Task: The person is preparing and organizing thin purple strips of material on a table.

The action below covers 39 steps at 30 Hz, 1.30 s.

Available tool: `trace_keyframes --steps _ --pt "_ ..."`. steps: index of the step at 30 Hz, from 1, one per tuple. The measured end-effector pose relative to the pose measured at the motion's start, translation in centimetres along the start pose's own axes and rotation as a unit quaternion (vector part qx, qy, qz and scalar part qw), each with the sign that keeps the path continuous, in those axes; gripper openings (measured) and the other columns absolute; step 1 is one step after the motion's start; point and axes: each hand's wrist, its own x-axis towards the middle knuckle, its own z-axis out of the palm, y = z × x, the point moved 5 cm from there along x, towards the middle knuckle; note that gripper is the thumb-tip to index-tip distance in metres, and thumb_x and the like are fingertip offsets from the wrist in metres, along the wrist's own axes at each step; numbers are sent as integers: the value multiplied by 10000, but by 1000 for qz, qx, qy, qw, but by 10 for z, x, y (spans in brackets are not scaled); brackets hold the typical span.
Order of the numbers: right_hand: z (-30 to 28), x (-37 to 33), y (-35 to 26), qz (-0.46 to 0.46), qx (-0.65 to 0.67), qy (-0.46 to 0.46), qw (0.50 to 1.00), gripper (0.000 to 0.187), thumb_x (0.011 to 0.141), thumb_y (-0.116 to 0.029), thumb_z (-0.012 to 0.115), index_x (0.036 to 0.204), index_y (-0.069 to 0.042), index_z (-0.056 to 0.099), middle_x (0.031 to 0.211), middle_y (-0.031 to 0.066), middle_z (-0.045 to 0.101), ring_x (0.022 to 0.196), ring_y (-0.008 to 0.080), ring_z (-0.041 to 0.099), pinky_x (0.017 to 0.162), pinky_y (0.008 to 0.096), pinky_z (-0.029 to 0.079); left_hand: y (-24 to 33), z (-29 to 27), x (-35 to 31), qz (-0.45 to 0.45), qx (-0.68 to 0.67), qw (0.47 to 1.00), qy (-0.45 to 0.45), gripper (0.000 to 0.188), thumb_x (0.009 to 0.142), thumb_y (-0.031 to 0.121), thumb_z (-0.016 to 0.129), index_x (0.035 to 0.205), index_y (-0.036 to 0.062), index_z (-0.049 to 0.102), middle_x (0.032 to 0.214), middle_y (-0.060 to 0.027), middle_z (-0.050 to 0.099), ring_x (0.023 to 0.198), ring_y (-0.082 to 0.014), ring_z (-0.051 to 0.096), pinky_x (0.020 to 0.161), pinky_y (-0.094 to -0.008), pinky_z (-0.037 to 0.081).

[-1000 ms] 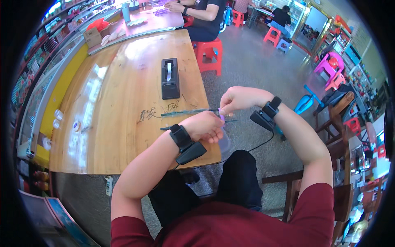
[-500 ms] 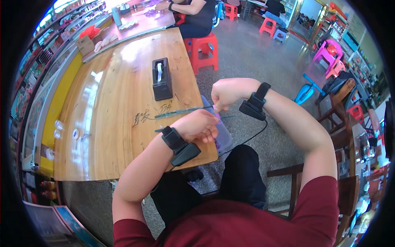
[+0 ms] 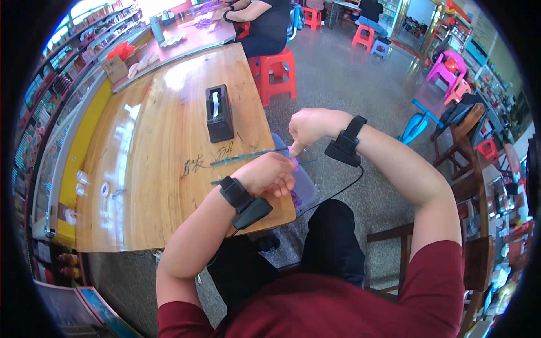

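Observation:
Over the table's right edge, my left hand (image 3: 269, 174) is closed with thumb and forefinger pinched. A thin dark green stem-like strip seems to pass through it, its one end showing left of the wrist and the other past the fingertips. Just beyond, my right hand (image 3: 311, 128) points down, pinching a small pink-purple piece (image 3: 292, 151) close to the left fingertips. More dark green stem-like strips (image 3: 242, 156) lie on the wood, reaching toward my right fingers. Below both hands is a translucent plastic bin (image 3: 307, 188) with purple bits inside. Both wrists wear black strapped devices.
A black tape dispenser (image 3: 219, 115) stands on the wooden table (image 3: 163, 141), with a small tape roll (image 3: 105, 189) at its left. Another person sits on a red stool (image 3: 277, 76) at the far table. A wooden chair (image 3: 394, 231) is on my right; a cable runs from the right wrist.
The view has shifted slightly, so the table sits a little lower in it. Both hands keep nearly the same pose, pinched close together.

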Motion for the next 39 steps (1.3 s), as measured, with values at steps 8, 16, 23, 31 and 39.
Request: trace_keyframes --steps 8,16,23,31,39 --pt "-17 -17 -10 -138 85 45 986 223 737 -211 744 877 -39 723 861 110 707 804 249 671 710 362 516 0 2 3 -7 -3 1000 -1 208 976 194 507 1050 1 529 710 -70 623 548 -134 599 462 -235 452" --pt "-1 0 -39 -158 -84 -39 983 257 720 -100 631 950 -131 743 842 116 697 814 298 662 709 390 511 -1 1 2 -5 -21 1000 -2 179 971 190 514 1057 34 523 707 -72 624 548 -136 601 455 -230 446" --pt "11 10 -49 -109 -216 -95 966 234 721 -147 646 939 -136 731 859 119 700 851 294 671 722 406 515 -2 2 6 4 -20 1000 -15 163 972 193 511 1054 52 519 700 -72 621 545 -143 603 440 -234 444" --pt "-2 -29 -6 -153 167 27 974 366 799 -75 568 1155 -107 646 835 86 660 769 209 616 701 341 486 -3 -1 0 -10 -13 1000 12 202 979 190 502 1090 24 529 706 -68 618 544 -133 596 446 -232 448" --pt "139 -35 64 -3 769 145 623 411 879 -284 666 1211 -54 584 1074 29 635 853 110 588 823 303 485 -1 1 -1 -11 -17 1000 0 225 983 205 507 1070 1 543 692 -61 609 524 -112 574 434 -211 431"
